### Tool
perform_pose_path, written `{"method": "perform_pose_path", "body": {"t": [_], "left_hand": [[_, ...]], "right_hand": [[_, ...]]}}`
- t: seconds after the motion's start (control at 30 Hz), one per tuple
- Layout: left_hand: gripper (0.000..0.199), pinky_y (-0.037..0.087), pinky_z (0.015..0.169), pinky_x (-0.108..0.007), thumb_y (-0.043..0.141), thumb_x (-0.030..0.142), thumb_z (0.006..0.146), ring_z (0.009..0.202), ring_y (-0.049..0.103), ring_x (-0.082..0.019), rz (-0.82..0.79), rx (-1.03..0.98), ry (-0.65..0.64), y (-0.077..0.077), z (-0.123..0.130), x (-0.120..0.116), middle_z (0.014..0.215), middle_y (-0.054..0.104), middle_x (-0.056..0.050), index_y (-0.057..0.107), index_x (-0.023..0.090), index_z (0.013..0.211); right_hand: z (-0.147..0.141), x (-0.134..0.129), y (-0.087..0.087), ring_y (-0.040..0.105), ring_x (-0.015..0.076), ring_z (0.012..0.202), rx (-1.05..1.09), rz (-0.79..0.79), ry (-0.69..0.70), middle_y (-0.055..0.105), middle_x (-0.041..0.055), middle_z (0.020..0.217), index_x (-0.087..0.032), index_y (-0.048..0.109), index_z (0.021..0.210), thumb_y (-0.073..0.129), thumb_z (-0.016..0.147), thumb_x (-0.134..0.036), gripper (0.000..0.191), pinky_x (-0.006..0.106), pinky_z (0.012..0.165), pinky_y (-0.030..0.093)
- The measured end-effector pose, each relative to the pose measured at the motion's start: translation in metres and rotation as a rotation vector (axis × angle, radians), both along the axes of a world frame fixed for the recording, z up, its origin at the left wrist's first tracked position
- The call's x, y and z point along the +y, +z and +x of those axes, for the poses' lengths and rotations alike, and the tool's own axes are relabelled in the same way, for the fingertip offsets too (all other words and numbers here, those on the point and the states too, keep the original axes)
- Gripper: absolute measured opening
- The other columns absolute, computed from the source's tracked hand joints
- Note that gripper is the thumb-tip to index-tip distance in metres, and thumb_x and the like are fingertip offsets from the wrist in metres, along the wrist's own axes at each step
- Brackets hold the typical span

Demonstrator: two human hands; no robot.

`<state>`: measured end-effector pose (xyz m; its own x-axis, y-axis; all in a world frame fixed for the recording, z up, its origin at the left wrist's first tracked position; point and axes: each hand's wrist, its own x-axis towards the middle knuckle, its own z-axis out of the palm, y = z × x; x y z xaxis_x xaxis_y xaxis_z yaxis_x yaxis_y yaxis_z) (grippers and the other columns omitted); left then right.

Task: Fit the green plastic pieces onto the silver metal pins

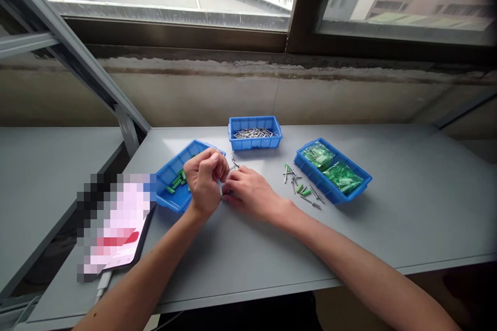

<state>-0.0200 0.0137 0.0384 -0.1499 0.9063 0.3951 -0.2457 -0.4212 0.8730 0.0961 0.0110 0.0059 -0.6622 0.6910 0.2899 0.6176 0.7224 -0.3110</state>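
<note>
My left hand is curled closed over the inner edge of the left blue bin, which holds green plastic pieces. Just right of it, my right hand has its fingers bent together, almost meeting the left. A tiny bit of green shows low between the hands, but the fingers hide what they grip. Beyond the fingertips lie a few silver blind rivets. Right of my right hand, more loose blind rivets and several green pieces are scattered on the table.
At the back stands a blue bin full of blind rivets. Another blue bin, on the right, contains clear bags with green pieces. A phone with a white cable lies front left. A metal frame rises at the left.
</note>
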Motion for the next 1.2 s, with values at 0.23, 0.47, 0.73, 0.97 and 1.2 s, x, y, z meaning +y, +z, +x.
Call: {"method": "perform_pose_path", "body": {"t": [0.23, 0.47, 0.73, 0.97, 1.2], "left_hand": [[0.019, 0.041, 0.058, -0.024, 0.051, 0.025, 0.084, 0.055, 0.052, -0.012, 0.042, 0.682, 0.162, -0.002, 0.0, 0.0, 0.062, 0.059, 0.0, 0.06, 0.018, 0.07], [0.019, 0.049, 0.066, -0.023, 0.054, 0.023, 0.088, 0.066, 0.064, -0.012, 0.256, 1.025, -0.054, -0.028, 0.007, 0.003, 0.088, 0.073, -0.004, 0.068, 0.02, 0.101], [0.016, 0.051, 0.065, -0.022, 0.059, 0.015, 0.086, 0.074, 0.067, -0.013, 0.401, 0.985, -0.076, -0.033, 0.005, 0.005, 0.093, 0.073, -0.004, 0.069, 0.019, 0.098], [0.015, 0.052, 0.062, -0.021, 0.061, 0.016, 0.085, 0.073, 0.067, -0.012, 0.437, 0.927, 0.029, -0.031, 0.007, 0.001, 0.09, 0.072, -0.004, 0.07, 0.019, 0.097], [0.017, 0.051, 0.066, -0.023, 0.056, 0.015, 0.088, 0.074, 0.065, -0.013, 0.456, 0.986, 0.008, -0.029, 0.008, -0.001, 0.09, 0.07, -0.005, 0.068, 0.017, 0.1]], "right_hand": [[0.056, 0.006, 0.022, 0.063, 0.0128, 0.068, 0.277, -0.248, -0.209, 0.07, 0.0007, 0.079, -0.02, 0.067, 0.086, 0.056, 0.087, -0.021, 0.012, 0.025, 0.065, 0.047], [0.085, 0.001, 0.021, 0.064, 0.0116, 0.068, 0.544, -0.341, -0.226, 0.07, -0.001, 0.076, -0.019, 0.068, 0.084, 0.06, 0.08, -0.019, 0.009, 0.023, 0.064, 0.053], [0.075, -0.006, 0.02, 0.062, 0.0115, 0.071, 0.646, -0.176, -0.178, 0.069, 0.0017, 0.084, -0.019, 0.068, 0.096, 0.065, 0.081, -0.019, 0.015, 0.023, 0.061, 0.054], [0.072, -0.009, 0.012, 0.062, 0.0121, 0.072, 0.711, -0.099, -0.147, 0.067, 0.003, 0.088, -0.02, 0.069, 0.093, 0.065, 0.082, -0.016, 0.013, 0.026, 0.061, 0.055], [0.072, -0.009, 0.013, 0.06, 0.0121, 0.071, 0.693, -0.067, -0.167, 0.066, 0.0022, 0.086, -0.02, 0.067, 0.09, 0.065, 0.081, -0.016, 0.01, 0.026, 0.061, 0.053]]}}
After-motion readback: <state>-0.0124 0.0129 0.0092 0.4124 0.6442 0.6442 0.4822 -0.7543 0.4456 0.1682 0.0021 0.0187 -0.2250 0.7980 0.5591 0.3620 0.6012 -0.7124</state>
